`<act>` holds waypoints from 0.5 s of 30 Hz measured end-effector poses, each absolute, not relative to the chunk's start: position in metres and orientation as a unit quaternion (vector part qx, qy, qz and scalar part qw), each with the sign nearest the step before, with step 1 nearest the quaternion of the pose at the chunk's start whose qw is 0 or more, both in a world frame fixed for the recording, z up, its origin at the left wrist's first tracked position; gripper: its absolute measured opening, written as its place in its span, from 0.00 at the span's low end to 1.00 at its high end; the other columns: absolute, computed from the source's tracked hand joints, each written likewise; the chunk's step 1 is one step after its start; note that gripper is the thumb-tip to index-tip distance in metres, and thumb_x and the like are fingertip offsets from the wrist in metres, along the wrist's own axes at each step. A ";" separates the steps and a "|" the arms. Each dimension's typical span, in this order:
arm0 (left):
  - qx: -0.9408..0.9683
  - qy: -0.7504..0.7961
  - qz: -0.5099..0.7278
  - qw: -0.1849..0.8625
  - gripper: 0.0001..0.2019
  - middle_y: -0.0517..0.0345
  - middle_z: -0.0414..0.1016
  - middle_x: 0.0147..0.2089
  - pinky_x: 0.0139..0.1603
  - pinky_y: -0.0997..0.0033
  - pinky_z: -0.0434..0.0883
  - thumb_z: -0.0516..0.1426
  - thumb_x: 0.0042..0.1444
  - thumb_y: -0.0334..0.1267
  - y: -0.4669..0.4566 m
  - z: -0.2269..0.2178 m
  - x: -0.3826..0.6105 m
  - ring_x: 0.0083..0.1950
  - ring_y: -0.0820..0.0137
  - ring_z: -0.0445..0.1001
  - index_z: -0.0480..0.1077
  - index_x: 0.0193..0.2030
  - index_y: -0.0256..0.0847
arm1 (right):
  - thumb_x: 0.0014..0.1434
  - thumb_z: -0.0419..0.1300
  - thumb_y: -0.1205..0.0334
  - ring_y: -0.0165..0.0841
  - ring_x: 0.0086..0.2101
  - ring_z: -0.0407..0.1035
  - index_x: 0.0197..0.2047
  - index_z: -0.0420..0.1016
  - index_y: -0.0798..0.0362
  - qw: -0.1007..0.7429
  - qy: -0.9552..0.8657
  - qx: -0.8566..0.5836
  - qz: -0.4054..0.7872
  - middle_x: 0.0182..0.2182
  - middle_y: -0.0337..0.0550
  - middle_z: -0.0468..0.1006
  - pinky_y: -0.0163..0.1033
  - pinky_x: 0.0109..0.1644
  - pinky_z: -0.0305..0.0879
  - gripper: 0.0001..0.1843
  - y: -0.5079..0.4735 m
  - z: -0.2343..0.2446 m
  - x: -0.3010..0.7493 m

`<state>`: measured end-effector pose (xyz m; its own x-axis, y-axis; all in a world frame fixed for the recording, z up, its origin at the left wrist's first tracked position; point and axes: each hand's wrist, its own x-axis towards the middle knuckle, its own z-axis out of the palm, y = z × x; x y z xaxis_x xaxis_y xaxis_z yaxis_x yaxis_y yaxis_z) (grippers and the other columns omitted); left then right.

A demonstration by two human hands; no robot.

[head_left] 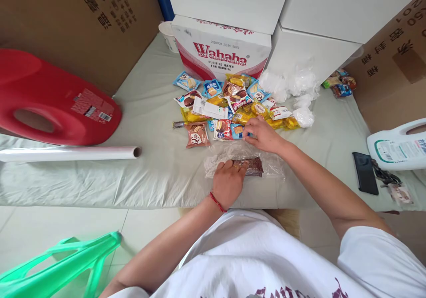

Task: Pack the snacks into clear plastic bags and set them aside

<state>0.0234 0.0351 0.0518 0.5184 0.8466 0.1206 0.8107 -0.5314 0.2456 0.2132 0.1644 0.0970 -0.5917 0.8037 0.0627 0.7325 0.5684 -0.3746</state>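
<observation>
My left hand [229, 183], with a red cord bracelet at the wrist, lies palm down with its fingers spread on a clear plastic bag [274, 167]. Under its fingertips, a dark brown snack packet [255, 166] lies on or in the bag; I cannot tell which. My right hand [264, 135] reaches to the near edge of a heap of wrapped snacks, fingers closed at a small blue snack packet [237, 131]. Beside that are a red and white wafer packet [222, 130] and a brown snack packet [197, 135]. Several yellow-wrapped snacks [242, 118] lie behind.
A Wahaha water carton [222, 52] stands behind the heap, with crumpled clear bags [293, 85] to its right. Leftward are a red detergent jug [60, 103] and a plastic film roll [69, 153]. Rightward lie a phone [365, 173] and a white bottle [396, 145]. A green stool [66, 262] stands below.
</observation>
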 end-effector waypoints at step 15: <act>0.800 0.543 0.184 0.177 0.14 0.53 0.81 0.32 0.33 0.66 0.66 0.52 0.67 0.36 0.040 0.036 0.006 0.34 0.64 0.77 0.80 0.43 0.45 | 0.74 0.47 0.65 0.34 0.35 0.69 0.69 0.63 0.51 0.187 -0.910 -0.321 0.186 0.39 0.47 0.76 0.37 0.37 0.67 0.23 0.042 0.060 0.225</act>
<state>0.0062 0.0404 0.0359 0.3427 0.9337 0.1032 0.8036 -0.3483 0.4827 0.2252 0.0419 0.0597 -0.7241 0.6534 0.2206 0.5143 0.7247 -0.4585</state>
